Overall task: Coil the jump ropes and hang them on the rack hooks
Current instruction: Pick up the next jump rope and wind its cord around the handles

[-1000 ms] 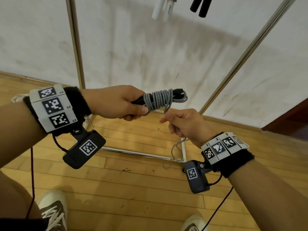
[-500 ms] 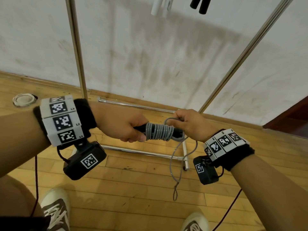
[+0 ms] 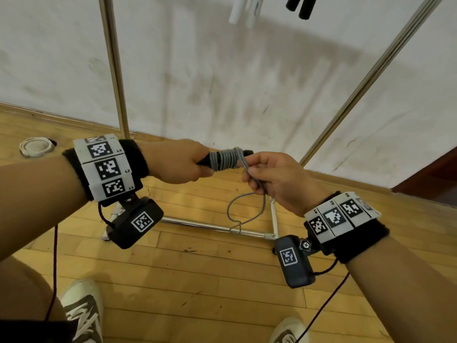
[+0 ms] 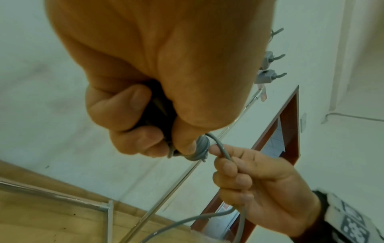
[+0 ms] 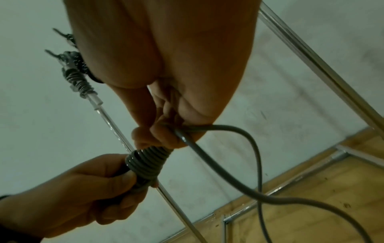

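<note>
Left hand (image 3: 181, 161) grips black handles w/ grey rope (image 3: 226, 159) coiled tight.

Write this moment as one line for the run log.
left hand: grips black handles | right hand: pinches grey rope | loop hangs loose | not hung

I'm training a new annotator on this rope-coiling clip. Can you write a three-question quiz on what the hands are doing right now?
1. True or false: the left hand grips the black handles.
2. Which hand pinches the loose grey rope?
3. Grey turns sit: A) round the handles B) on the floor C) on a hook.

Key: 1 true; 2 the right hand; 3 A.
</note>
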